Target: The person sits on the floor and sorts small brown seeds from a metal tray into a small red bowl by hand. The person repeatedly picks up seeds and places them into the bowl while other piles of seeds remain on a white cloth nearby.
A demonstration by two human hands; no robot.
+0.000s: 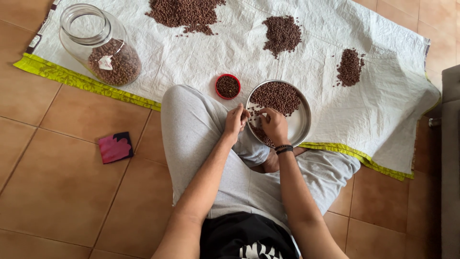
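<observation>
A large white woven sheet with a yellow-green border (201, 62) lies spread over the terracotta floor tiles (62, 192), and a person in grey trousers sits cross-legged at its near edge. On the sheet lie three separate heaps of small brown beans: a broad heap at the top (184, 13), a middle heap (282, 33), and a smaller heap to the right (350, 67). Judging by these heaps, a good share of the sorting looks done, though plenty remains.

A big clear glass jar (103, 45) lies tilted at the sheet's left end, mouth open, about a third full of the same beans with a scrap of paper inside. A round steel plate (299, 122) rests by the person's knee, its far half covered with a thick layer of beans (275, 96) and its right side bare. Just left of it stands a little red cup (227, 87), filled with beans.

Both hands work at the plate's near rim. The left hand (235, 122) has its fingers curled together, seemingly pinching beans. The right hand (274, 125), with dark wrist bands, rests fingers bent down on the beans; whether it grips any I cannot tell. A pink and black pouch (115, 147) lies apart on the tiles.
</observation>
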